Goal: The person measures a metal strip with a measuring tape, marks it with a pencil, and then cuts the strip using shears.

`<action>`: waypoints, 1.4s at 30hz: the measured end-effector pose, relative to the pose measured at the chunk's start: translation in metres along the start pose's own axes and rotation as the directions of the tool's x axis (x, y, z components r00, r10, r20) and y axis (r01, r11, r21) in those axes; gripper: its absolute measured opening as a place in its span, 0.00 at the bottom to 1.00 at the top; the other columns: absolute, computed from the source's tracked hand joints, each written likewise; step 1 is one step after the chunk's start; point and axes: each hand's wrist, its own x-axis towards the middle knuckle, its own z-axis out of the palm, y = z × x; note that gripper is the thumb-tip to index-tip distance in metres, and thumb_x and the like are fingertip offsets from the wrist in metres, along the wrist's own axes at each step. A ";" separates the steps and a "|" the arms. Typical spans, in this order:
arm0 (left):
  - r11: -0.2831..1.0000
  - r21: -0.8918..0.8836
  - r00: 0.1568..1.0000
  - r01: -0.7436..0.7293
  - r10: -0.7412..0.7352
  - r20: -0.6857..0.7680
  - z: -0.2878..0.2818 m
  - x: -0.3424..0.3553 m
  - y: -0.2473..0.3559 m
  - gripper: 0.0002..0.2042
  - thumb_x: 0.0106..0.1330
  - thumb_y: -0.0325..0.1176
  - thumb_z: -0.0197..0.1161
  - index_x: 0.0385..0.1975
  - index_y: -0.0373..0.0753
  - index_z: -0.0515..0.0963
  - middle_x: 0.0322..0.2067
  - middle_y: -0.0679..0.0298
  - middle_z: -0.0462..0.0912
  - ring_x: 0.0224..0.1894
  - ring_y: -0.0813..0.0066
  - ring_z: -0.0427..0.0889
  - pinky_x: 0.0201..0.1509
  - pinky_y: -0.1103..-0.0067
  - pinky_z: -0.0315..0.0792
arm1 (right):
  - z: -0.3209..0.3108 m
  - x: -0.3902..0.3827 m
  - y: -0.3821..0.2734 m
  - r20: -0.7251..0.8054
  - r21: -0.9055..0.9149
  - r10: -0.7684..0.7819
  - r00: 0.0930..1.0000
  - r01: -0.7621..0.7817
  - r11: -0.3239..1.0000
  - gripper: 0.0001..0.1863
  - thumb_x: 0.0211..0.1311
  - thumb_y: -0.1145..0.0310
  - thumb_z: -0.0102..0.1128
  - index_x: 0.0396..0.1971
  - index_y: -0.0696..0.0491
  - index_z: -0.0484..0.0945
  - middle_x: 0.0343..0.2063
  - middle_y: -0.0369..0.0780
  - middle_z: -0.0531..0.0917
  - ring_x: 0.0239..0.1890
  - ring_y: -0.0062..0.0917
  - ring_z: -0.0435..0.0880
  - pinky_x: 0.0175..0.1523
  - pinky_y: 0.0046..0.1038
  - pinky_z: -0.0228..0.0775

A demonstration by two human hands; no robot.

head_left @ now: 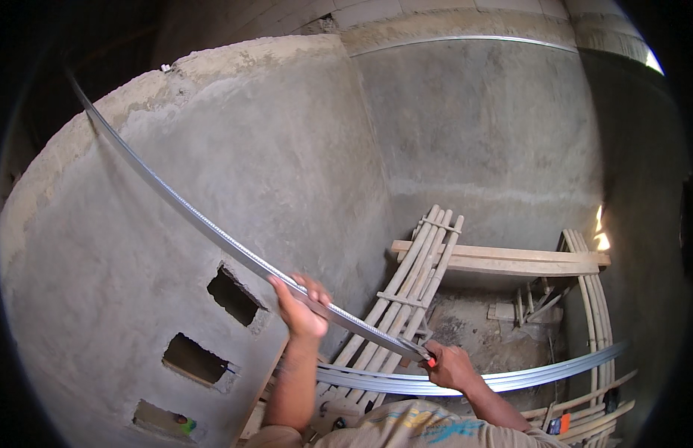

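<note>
A long, thin metal channel (204,224) runs from the upper left down to the middle, one side ridged. My left hand (303,305) is closed around it near its lower part, thumb on the near side. At the channel's lower end, my right hand (452,366) is closed on a red-handled tool (432,362) that looks like tin snips. Its dark jaws meet the channel's end; the fingers hide most of the handle. Beneath my right hand lie several more metal channels (541,377), side by side across the poles.
Bamboo-like poles form a scaffold platform (406,299) at centre, with wooden planks (503,259) across the back and more poles (597,321) at right. Grey plastered walls (481,119) enclose the space. The left wall has rectangular holes (234,295). Rubble lies on the floor (473,321) below.
</note>
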 end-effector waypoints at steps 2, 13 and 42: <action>1.000 0.009 0.999 -0.018 0.019 -0.049 0.002 -0.007 -0.006 0.27 0.69 0.71 0.51 0.30 0.49 0.67 0.16 0.72 0.64 0.17 0.80 0.65 0.19 0.82 0.62 | -0.010 0.001 0.004 0.074 -0.005 -0.010 0.997 0.011 1.000 0.13 0.55 0.65 0.65 0.40 0.49 0.76 0.32 0.50 0.86 0.40 0.53 0.84 0.44 0.51 0.75; 0.971 0.131 0.964 -0.198 0.217 -0.154 0.020 0.024 0.033 0.26 0.71 0.68 0.52 0.32 0.48 0.67 0.18 0.72 0.62 0.18 0.79 0.63 0.21 0.80 0.59 | -0.026 -0.001 0.054 0.239 0.250 -0.120 0.964 0.059 0.966 0.15 0.58 0.66 0.68 0.45 0.52 0.80 0.39 0.53 0.86 0.45 0.53 0.84 0.49 0.44 0.76; 0.991 -0.107 0.996 0.086 -0.082 0.043 0.010 -0.055 -0.055 0.25 0.74 0.62 0.52 0.23 0.47 0.65 0.14 0.72 0.59 0.13 0.80 0.57 0.16 0.80 0.55 | -0.032 0.057 -0.057 0.003 0.795 -0.167 0.986 0.099 0.598 0.17 0.68 0.61 0.68 0.47 0.59 0.81 0.23 0.32 0.77 0.27 0.15 0.75 0.34 0.24 0.70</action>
